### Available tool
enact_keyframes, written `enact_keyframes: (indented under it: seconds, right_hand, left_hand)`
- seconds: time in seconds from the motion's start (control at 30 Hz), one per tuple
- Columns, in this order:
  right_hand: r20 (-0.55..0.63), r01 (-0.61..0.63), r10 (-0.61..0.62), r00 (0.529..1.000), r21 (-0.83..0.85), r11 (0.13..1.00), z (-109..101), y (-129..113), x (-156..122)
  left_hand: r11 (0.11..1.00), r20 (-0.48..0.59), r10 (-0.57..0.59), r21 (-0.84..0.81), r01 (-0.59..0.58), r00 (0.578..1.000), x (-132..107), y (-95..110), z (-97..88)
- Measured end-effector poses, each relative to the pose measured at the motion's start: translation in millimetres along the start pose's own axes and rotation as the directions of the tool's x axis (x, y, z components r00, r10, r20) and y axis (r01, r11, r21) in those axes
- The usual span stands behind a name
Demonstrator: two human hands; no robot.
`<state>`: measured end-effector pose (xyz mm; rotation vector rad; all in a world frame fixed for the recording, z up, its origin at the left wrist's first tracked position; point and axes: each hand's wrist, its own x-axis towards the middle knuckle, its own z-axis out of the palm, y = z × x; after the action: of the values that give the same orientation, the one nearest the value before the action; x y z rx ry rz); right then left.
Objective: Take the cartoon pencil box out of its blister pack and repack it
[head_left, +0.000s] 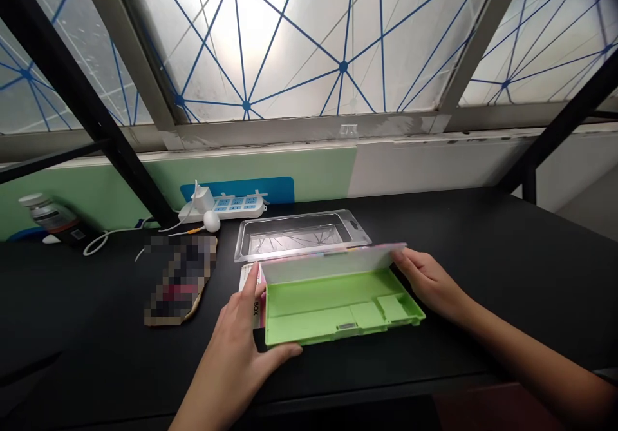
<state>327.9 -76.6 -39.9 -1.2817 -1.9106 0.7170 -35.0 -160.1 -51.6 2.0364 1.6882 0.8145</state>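
Observation:
A green pencil box (328, 312) is held above the black desk, its lid (333, 265) raised along the back edge with the pale inner side facing me. Inside the box are low partitions toward the front right, and I see no contents. My left hand (241, 337) grips the left end, thumb along the front edge and fingers at the back left corner. With closed fingers, my right hand (429, 283) holds the right end of the lid. Partly hidden behind my left hand lies a pink and white printed card (262, 302) with "BOX" on it.
Behind the box lies a clear plastic tray (241, 241). A blurred-out item (181, 283) is on the desk at left. A white power strip (241, 207) with plug and cable stands by the wall. A bottle (53, 218) tilts at far left. Black frame bars rise both sides.

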Motion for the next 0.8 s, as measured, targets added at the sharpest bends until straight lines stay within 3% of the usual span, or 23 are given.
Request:
enact_keyframes:
  seconds: [0.17,0.23,0.47,0.57,0.67,0.8]
  right_hand:
    - [0.182,0.216,-0.203,0.962,-0.055,0.975,-9,-1,-16]
    - [0.223,0.251,-0.228,0.948,-0.079,0.965,-11,-2,-20]
    - [0.153,0.308,-0.273,0.950,-0.288,0.907,-2,3,-25]
    - [0.079,0.249,-0.236,0.968,-0.312,0.917,2,6,-25]
    - [0.030,0.110,-0.106,0.994,-0.285,0.952,5,4,-23]
    - [0.065,-0.025,0.040,0.997,-0.207,0.978,6,-6,-17]
  left_hand:
    - [0.991,-0.017,-0.114,-0.079,0.112,0.993,1,4,-4.5]
    - [0.987,-0.013,-0.135,-0.085,0.133,0.991,1,5,-5.1]
    - [0.995,-0.011,-0.085,-0.043,0.084,0.996,3,3,-4.1]
    - [0.998,0.002,-0.054,-0.025,0.054,0.999,5,2,-3.2]
    - [0.998,0.005,-0.056,-0.008,0.056,0.998,6,2,-1.4]
    - [0.998,0.002,-0.050,0.045,0.050,0.999,7,2,1.2]
